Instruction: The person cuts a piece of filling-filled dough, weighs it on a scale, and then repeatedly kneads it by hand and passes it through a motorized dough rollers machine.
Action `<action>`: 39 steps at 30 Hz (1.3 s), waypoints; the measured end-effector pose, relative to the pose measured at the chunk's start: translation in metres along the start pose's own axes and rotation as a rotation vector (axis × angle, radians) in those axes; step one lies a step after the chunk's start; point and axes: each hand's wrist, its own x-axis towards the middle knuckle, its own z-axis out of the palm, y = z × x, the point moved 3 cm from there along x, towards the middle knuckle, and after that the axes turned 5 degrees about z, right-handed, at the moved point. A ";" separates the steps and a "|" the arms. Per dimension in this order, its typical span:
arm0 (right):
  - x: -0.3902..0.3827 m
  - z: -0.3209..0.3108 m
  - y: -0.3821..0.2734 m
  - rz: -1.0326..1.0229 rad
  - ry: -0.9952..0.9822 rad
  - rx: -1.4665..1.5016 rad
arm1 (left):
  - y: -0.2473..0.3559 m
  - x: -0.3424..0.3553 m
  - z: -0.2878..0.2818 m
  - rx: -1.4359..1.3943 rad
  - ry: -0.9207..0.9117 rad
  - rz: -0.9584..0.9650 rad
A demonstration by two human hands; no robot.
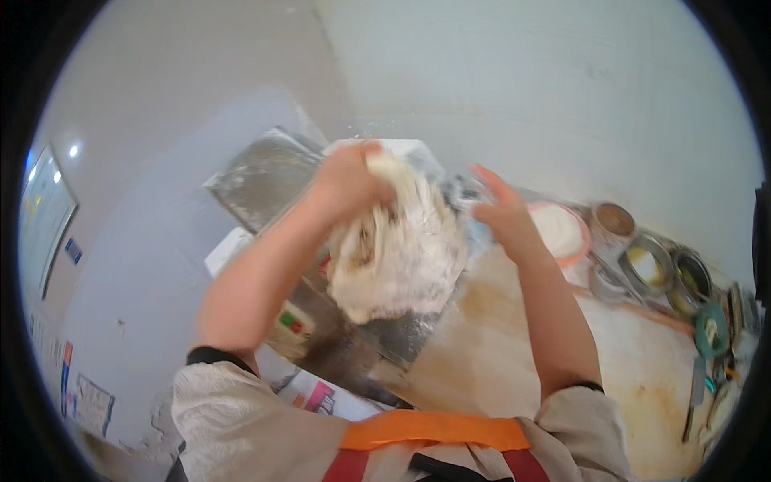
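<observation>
A large lump of pale, floury dough [401, 261] hangs stretched and sagging in front of me, blurred by motion. My left hand [351, 183] is closed on its upper left edge, and folds run down from the grip. To the right of the dough, my right hand [502, 210] is held up, apart from it, with thumb and fingers spread and nothing in them. Beneath and behind the dough is a floury metal machine [265, 181] with a flat tray. Green and red buttons [291, 323] show on its near side. The dough hides the machine's middle.
A wooden work board [482, 353] lies at the right. Along its far edge stand a pink-rimmed bowl of white powder [556, 233], several round tins [646, 265] and a green cup [711, 331]. A knife [693, 402] lies at the far right. Walls rise behind and left.
</observation>
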 end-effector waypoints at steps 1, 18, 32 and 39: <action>0.000 0.007 0.009 0.124 0.051 0.017 | -0.014 0.021 -0.042 -0.082 0.070 0.043; -0.081 0.054 0.266 0.744 0.121 0.003 | -0.393 0.128 -0.161 0.435 0.013 -0.097; 0.191 -0.007 0.202 0.144 0.257 -1.360 | -0.370 0.101 -0.067 0.989 0.035 0.237; 0.123 0.032 0.240 0.124 0.150 -1.252 | -0.401 0.106 -0.056 1.221 -0.007 0.309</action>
